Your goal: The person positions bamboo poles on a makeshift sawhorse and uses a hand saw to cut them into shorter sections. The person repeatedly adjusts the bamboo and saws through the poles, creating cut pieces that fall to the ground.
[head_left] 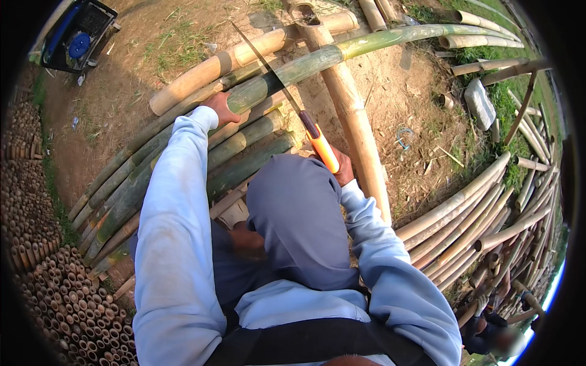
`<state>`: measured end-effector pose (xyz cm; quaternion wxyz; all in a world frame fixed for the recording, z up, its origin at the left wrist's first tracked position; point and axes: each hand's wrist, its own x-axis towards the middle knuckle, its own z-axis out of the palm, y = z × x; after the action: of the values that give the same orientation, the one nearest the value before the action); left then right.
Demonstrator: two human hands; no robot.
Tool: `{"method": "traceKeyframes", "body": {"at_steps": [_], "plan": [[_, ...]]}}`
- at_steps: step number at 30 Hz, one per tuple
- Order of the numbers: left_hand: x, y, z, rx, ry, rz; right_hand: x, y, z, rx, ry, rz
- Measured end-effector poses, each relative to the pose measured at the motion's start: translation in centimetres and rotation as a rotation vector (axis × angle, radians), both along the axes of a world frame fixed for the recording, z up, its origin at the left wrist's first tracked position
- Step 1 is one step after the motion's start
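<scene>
A long green bamboo pole [305,66] runs across in front of me, resting on a thick tan bamboo pole [349,113]. On the green pole, left of the saw, my left hand [221,110] is closed round its near side. My right hand [343,166] grips a handsaw by its orange handle [323,150], beside my bent knee. The dark, narrow saw blade [284,88] lies across the green pole, its tip pointing away to the far left. How deep the blade sits in the bamboo cannot be made out.
Several bamboo poles [244,139] lie under and beside my left arm. Short cut bamboo pieces [79,311] are stacked at the left. A black-framed machine with a blue part [79,46] stands far left. Long poles [464,222] pile up at right, where another person [491,334] shows.
</scene>
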<state>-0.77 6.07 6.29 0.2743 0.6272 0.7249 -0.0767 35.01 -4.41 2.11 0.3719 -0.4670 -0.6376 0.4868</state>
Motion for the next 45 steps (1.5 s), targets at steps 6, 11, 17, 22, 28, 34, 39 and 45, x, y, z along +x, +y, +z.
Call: {"method": "traceKeyframes", "body": {"at_steps": [6, 11, 17, 22, 28, 34, 39, 45], "plan": [[0.7, -1.0, -0.4, 0.004, 0.070, -0.001, 6.3, -8.9, 4.4, -0.047, -0.295, -0.027], [1.3, -1.5, -0.4, 0.055, 0.114, 0.001, 0.6, -1.6, 1.1, 0.040, -0.036, -0.045], [1.4, -1.4, -0.4, 0.053, 0.101, -0.008, 0.0, 0.8, -0.3, 0.127, -0.087, -0.012], [1.9, -2.5, -0.6, 0.113, 0.124, 0.002, 6.1, -8.6, 2.9, -0.140, -0.279, -0.071], [2.6, -2.5, -0.1, -0.003, 0.112, 0.021, -0.6, -0.2, 2.6, 0.081, -0.094, -0.056], [2.0, -4.6, -1.2, 0.057, 0.147, 0.035, -2.5, 2.0, 2.9, 0.157, -0.181, -0.031], [-0.6, -4.9, -2.0, 0.133, 0.151, 0.009, 6.1, -9.6, 3.8, 0.058, -0.271, 0.014], [-0.5, -4.4, -1.1, 0.066, 0.177, 0.084, 10.1, -11.8, 9.1, 0.229, -0.418, -0.021]]}}
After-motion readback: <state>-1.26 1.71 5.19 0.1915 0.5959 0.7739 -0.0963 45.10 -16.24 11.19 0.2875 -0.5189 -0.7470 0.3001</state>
